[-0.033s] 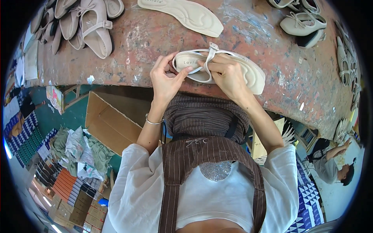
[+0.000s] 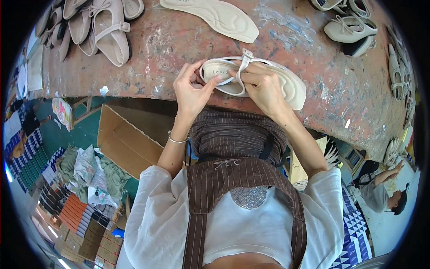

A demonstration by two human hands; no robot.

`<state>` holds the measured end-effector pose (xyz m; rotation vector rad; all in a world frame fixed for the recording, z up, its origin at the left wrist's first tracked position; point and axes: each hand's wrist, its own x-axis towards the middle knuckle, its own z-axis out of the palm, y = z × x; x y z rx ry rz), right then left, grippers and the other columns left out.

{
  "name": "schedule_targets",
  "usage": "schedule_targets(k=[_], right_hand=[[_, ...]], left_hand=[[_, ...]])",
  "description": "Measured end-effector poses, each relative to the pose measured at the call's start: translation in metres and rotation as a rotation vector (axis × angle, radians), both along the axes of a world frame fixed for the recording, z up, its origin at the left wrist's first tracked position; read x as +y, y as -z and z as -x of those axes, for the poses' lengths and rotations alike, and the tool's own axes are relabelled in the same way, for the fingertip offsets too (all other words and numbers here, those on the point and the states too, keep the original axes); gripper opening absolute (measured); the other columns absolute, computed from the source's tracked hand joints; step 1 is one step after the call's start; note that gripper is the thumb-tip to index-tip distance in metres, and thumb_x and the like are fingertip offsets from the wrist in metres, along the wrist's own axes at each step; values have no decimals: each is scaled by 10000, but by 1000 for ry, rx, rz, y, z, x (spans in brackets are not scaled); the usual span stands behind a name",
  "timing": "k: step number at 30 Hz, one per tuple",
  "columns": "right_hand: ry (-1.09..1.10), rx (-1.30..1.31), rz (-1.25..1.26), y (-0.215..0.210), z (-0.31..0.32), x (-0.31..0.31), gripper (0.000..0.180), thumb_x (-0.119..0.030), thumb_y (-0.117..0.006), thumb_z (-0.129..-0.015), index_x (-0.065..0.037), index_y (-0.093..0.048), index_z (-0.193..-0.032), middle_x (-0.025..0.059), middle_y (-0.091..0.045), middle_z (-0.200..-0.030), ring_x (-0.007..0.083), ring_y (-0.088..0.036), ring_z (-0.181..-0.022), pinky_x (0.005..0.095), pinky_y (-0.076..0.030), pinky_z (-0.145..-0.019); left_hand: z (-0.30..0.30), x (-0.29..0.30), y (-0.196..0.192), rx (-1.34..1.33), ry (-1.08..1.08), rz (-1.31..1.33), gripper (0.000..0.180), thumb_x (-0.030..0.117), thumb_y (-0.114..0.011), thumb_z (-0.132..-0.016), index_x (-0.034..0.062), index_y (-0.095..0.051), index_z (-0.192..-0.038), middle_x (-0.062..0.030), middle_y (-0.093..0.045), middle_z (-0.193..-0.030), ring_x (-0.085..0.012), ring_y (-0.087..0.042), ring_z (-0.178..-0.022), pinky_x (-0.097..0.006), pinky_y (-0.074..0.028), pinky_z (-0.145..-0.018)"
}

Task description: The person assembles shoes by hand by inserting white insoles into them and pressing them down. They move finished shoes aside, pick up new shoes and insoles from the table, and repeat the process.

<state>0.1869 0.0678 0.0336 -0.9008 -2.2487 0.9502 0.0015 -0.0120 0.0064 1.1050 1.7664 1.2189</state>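
Cream strapped shoe (image 2: 268,80) lay on worktable (image 2: 179,54) edge, long axis running left-right between hands. Left hand (image 2: 192,92) pinched heel end, fingers curled shut; right hand (image 2: 264,87) gripped strap (image 2: 242,67) over midsection, nearer toe, which pointed right beyond fingers.

One head-worn fisheye view looks steeply down, close over the workbench (image 2: 313,103).
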Motion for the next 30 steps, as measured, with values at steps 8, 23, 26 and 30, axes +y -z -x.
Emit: schedule_targets(k=[8, 23, 26, 30], right_hand=[[-25, -197, -89, 7, 1, -4, 175, 4, -651, -738, -10, -737, -890, 121, -707, -988, 293, -653, -946, 402, -513, -880], [-486, -406, -88, -4, -1, 8, 544, -9, -547, -798, -99, -572, -1335, 76, -553, -1398, 274, -659, -1027, 395, -530, -897], [-480, -452, -112, -11, -1, 7, 571, -11, -531, -826, -139, -545, -1382, 75, -568, -1374, 274, -673, -984, 381, -549, -857], [-424, -614, -115, -20, 4, 0, 510, -28, -553, -824, -139, -605, -1319, 112, -655, -1221, 271, -672, -983, 364, -545, -863]], left_hand=[[-9, 9, -1, -48, -131, 88, 306, 82, -834, -764, -35, -647, -976, -64, -656, -846, -54, -577, -639, -215, -478, -544], [15, 27, -2, -9, -24, 235, 127, 105, -747, -844, 1, -674, -852, -29, -578, -578, -83, -531, -437, -274, -401, -398], [13, 24, -10, 63, 40, 203, 125, 107, -728, -851, -1, -666, -865, -60, -576, -585, -114, -551, -448, -311, -425, -434], [11, 28, -9, 377, 83, 47, 115, 95, -690, -856, -11, -645, -872, -135, -603, -621, -216, -592, -504, -361, -462, -521]])
